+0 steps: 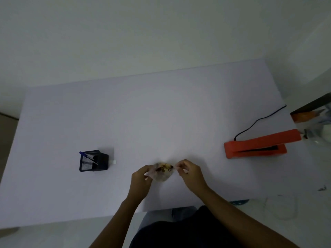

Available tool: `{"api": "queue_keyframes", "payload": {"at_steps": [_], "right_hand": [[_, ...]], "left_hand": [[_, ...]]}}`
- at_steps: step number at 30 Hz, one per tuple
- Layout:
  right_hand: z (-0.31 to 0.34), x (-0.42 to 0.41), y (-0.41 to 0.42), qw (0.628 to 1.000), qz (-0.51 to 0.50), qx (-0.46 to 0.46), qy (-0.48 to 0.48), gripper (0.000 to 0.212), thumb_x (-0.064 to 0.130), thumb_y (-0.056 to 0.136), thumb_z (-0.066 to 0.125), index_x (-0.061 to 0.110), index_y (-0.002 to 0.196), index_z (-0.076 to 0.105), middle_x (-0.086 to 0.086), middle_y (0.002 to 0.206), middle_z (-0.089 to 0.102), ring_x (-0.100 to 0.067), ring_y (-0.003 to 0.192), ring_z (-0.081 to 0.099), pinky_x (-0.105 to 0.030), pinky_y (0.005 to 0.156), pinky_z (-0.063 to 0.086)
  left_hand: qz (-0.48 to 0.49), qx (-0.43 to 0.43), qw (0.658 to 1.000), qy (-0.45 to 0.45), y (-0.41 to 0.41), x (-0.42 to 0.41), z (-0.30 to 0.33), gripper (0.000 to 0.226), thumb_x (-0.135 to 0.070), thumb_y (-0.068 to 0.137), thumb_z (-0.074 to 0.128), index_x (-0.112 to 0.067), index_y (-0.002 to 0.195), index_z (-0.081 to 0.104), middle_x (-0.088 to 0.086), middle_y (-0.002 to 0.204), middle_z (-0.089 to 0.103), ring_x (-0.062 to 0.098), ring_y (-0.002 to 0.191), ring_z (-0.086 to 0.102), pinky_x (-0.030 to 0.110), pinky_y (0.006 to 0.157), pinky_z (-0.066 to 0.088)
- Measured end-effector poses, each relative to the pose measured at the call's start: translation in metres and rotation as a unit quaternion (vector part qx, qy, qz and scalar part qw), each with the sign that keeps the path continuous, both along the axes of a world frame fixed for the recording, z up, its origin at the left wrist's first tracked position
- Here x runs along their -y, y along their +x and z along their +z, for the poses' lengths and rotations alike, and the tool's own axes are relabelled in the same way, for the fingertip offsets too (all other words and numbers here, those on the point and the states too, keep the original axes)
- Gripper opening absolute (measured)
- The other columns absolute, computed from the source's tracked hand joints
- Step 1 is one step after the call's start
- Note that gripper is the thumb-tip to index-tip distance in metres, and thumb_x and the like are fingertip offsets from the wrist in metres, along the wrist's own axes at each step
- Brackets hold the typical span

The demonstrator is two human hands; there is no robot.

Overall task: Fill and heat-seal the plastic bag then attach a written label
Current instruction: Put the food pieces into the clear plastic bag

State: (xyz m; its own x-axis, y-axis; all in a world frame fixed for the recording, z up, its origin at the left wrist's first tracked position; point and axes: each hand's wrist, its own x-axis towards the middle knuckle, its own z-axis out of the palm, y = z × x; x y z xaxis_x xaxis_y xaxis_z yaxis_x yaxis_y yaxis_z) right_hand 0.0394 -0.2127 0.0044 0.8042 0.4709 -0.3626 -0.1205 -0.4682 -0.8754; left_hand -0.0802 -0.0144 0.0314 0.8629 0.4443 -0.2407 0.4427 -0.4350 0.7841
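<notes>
Pinching the plastic bag (pixel 162 171) from both sides, the two hands meet near the front middle of the white surface (pixel 143 113). The left hand (pixel 141 178) is curled, its fingers closed on the bag's left edge, where a flap of clear film sticks out beside the knuckles. The right hand (pixel 189 171) is likewise closed, thumb and fingertips gripping the bag's right edge, the other fingers bent in. Between them the bag is a small, rounded bundle of clear film, slightly blurred, with yellowish and dark brown contents showing at its top; whether it rests on the surface or is held just above it cannot be told.

Well to the right lies the orange heat sealer (pixel 259 145), its upper arm raised at a slant above the base, with a black cord (pixel 258 120) running from its back end toward the surface's right edge. Well to the left stands a black mesh pen holder (pixel 94 161) with a blue pen (pixel 87 156) leaning inside it, and a small white object (pixel 114 161) just beside its right side.
</notes>
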Motion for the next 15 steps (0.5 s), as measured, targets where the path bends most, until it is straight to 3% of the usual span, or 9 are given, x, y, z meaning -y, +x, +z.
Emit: {"api": "queue_keyframes", "payload": {"at_steps": [5,8,12,15], "right_hand": [[-0.01,-0.006,-0.004,0.999,0.005,0.007,-0.032,0.016,-0.001,0.085,0.068,0.013,0.092,0.07,0.001,0.091,0.073,-0.012,0.088,0.069,-0.022,0.078,0.056],[-0.009,-0.013,-0.006,0.999,-0.003,-0.003,-0.047,0.021,-0.005,0.083,0.068,0.014,0.093,0.069,0.002,0.093,0.072,-0.012,0.089,0.068,-0.016,0.077,0.053],[-0.007,-0.024,-0.013,0.997,-0.023,-0.036,-0.061,0.023,0.003,0.088,0.067,0.024,0.099,0.07,0.003,0.099,0.071,-0.012,0.091,0.067,-0.022,0.08,0.054],[0.001,-0.031,-0.017,0.998,-0.046,-0.011,-0.03,0.026,-0.004,0.086,0.069,0.02,0.092,0.075,0.001,0.095,0.072,-0.007,0.085,0.068,-0.022,0.078,0.054]], "left_hand": [[0.007,-0.022,0.997,-0.072,0.0,-0.008,-0.003,0.017,-0.012,0.088,0.071,-0.016,0.104,0.071,-0.004,0.11,0.071,0.009,0.101,0.067,0.024,0.088,0.057],[-0.022,-0.035,0.996,-0.081,0.003,-0.015,-0.002,0.017,-0.017,0.092,0.066,-0.02,0.109,0.068,-0.011,0.11,0.068,0.001,0.1,0.065,0.02,0.089,0.055],[-0.07,-0.045,0.993,-0.083,0.005,-0.023,0.0,0.025,-0.026,0.095,0.061,-0.024,0.119,0.066,-0.019,0.116,0.063,-0.014,0.099,0.057,0.009,0.087,0.047],[-0.075,-0.022,0.993,-0.093,0.006,-0.032,-0.002,0.023,-0.03,0.093,0.063,-0.023,0.113,0.071,-0.015,0.113,0.069,-0.004,0.101,0.064,0.017,0.089,0.052]]}}
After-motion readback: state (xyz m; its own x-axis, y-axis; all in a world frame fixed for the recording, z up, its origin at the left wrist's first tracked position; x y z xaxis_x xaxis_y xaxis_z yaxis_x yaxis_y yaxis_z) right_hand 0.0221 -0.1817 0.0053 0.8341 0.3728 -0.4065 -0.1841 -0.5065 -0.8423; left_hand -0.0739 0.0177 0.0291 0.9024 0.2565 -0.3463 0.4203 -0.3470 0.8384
